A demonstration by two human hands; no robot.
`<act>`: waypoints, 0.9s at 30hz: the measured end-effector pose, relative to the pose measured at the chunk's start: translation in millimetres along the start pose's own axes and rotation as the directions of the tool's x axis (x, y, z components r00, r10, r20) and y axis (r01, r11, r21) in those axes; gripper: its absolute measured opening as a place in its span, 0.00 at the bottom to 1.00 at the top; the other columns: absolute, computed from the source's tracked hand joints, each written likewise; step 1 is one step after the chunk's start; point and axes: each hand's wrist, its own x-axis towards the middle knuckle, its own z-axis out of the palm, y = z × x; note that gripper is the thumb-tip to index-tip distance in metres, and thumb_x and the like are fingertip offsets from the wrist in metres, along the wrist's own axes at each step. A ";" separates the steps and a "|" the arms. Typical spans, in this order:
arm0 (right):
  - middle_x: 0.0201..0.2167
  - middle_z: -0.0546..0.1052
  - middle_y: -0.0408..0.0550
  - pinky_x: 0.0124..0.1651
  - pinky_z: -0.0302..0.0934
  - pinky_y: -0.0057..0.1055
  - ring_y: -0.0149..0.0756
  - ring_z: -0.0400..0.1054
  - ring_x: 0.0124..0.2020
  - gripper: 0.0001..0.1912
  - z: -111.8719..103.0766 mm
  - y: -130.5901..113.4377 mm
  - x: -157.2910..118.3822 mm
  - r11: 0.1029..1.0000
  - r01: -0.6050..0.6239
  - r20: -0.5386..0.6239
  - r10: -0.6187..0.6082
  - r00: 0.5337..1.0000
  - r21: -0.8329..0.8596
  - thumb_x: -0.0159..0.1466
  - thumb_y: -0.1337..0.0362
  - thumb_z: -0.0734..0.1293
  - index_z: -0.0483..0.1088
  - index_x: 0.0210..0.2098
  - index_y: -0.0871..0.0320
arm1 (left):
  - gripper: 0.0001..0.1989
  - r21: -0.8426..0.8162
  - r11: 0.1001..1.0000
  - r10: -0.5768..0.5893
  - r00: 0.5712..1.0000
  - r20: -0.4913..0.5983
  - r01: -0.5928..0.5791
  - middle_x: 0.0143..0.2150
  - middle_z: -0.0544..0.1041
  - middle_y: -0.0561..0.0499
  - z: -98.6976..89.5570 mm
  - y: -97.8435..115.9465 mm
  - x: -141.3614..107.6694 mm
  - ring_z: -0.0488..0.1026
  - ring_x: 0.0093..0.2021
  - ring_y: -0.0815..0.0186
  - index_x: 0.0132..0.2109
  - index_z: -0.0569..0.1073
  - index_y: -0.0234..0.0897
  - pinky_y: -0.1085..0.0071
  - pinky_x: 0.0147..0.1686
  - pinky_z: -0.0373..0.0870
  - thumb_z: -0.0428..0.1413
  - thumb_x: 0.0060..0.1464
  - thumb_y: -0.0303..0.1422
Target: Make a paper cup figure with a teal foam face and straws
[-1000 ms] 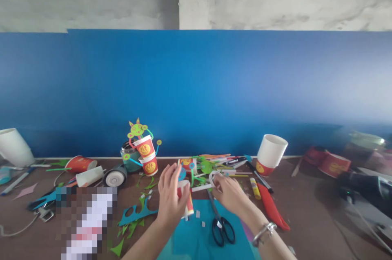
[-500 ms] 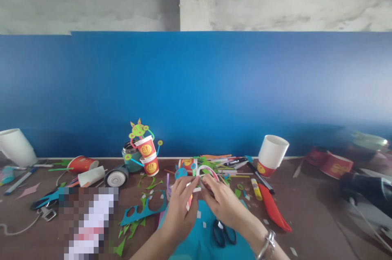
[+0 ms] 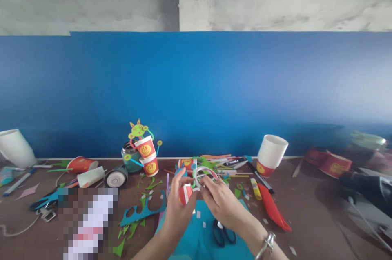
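My left hand (image 3: 179, 205) is closed around a small red-and-white paper cup (image 3: 185, 194) in front of me. My right hand (image 3: 219, 196) has its fingers bent together at a white ring (image 3: 204, 169) that looks like a roll of tape. A short white end (image 3: 196, 189) shows between the two hands. Under them lies a blue sheet (image 3: 199, 237) with small white scraps on it, and black-handled scissors (image 3: 224, 233) rest near my right wrist. Behind my left fingers is a blue paper animal head (image 3: 180, 170), partly hidden.
A green-headed figure of two stacked cups (image 3: 148, 156) stands at back left beside an open flask (image 3: 131, 156). Stacked white cups (image 3: 272, 154), a glue stick (image 3: 256, 189) and a red pouch (image 3: 273, 207) are at right. Cut blue paper (image 3: 142, 211) and green scraps lie left.
My left fingers have spread and turned, so more of the red-and-white cup shows. The white ring has shifted slightly left with my right hand.
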 end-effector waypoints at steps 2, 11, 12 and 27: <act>0.27 0.73 0.44 0.37 0.56 0.33 0.37 0.66 0.31 0.08 0.1 -0.7 0.6 1.000 0.006 -0.001 -0.006 1.000 -0.024 0.67 0.67 0.53 0.61 0.35 0.55 | 0.20 0.069 0.996 0.058 0.998 -0.011 -0.058 0.43 0.74 0.48 -0.7 -3.5 0.8 0.71 0.44 0.59 0.55 0.64 0.42 0.62 0.44 0.68 0.54 0.55 0.29; 0.22 0.71 0.43 0.34 0.54 0.30 0.36 0.64 0.28 0.07 1.9 -3.0 0.0 0.997 0.037 -0.054 -0.041 0.998 -0.074 0.63 0.69 0.57 0.64 0.31 0.56 | 0.04 0.218 0.948 0.233 0.972 0.018 -0.231 0.33 0.74 0.52 -3.9 -0.8 3.4 0.70 0.38 0.61 0.32 0.71 0.40 0.64 0.39 0.64 0.55 0.56 0.29; 0.22 0.70 0.42 0.34 0.54 0.30 0.35 0.63 0.28 0.07 2.2 -3.2 0.1 0.997 0.041 -0.063 -0.045 0.997 -0.070 0.62 0.70 0.58 0.64 0.30 0.56 | 0.04 0.220 0.947 0.237 0.971 0.022 -0.236 0.33 0.74 0.52 -3.8 -0.1 3.1 0.70 0.38 0.61 0.32 0.70 0.40 0.64 0.40 0.63 0.55 0.56 0.28; 0.18 0.58 0.36 0.26 0.52 0.24 0.27 0.52 0.20 0.08 33.0 -21.3 1.2 0.411 -0.273 0.110 0.376 0.920 0.870 0.56 0.62 0.60 0.60 0.22 0.57 | 0.06 0.160 0.926 0.355 0.932 -0.067 -0.341 0.34 0.72 0.51 -10.2 15.7 -3.7 0.68 0.37 0.63 0.33 0.68 0.39 0.67 0.41 0.61 0.50 0.58 0.25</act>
